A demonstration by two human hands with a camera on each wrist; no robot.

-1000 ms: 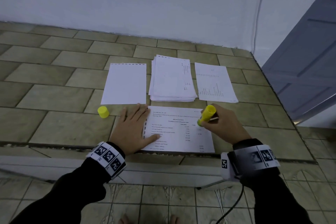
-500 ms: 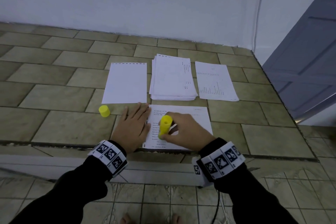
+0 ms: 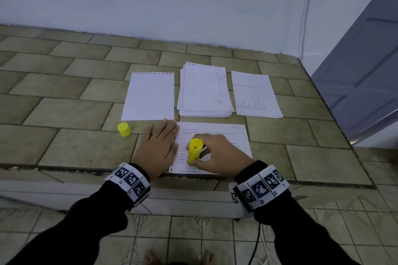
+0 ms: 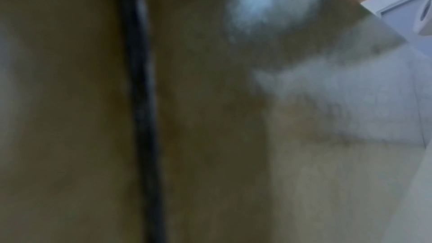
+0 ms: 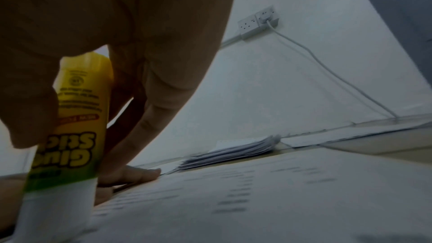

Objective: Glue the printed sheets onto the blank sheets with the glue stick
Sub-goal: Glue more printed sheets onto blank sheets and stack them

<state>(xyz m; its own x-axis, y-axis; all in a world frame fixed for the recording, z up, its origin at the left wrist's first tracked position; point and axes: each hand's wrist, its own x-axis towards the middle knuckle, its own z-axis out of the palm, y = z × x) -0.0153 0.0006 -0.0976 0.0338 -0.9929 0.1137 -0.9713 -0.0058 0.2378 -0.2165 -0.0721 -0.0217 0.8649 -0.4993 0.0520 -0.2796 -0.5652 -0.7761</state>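
A printed sheet (image 3: 237, 135) lies face up at the near edge of the tiled counter. My left hand (image 3: 160, 146) lies flat with straight fingers on the sheet's left edge. My right hand (image 3: 215, 155) grips the yellow glue stick (image 3: 194, 151), whose tip is down on the sheet's near-left part. In the right wrist view the glue stick (image 5: 74, 127) stands nearly upright on the printed sheet (image 5: 280, 191). The yellow cap (image 3: 124, 129) stands left of my left hand. A blank sheet (image 3: 149, 95) lies behind it.
A stack of printed sheets (image 3: 204, 90) sits behind the worked sheet, with a single printed sheet (image 3: 256, 94) to its right. The white wall (image 3: 193, 2) closes the back, a grey door (image 3: 366, 71) the right. The left wrist view is blurred.
My right hand has swept the glue stick from the sheet's right side to its left, then nearer the front edge. The left hand has stayed flat in place.
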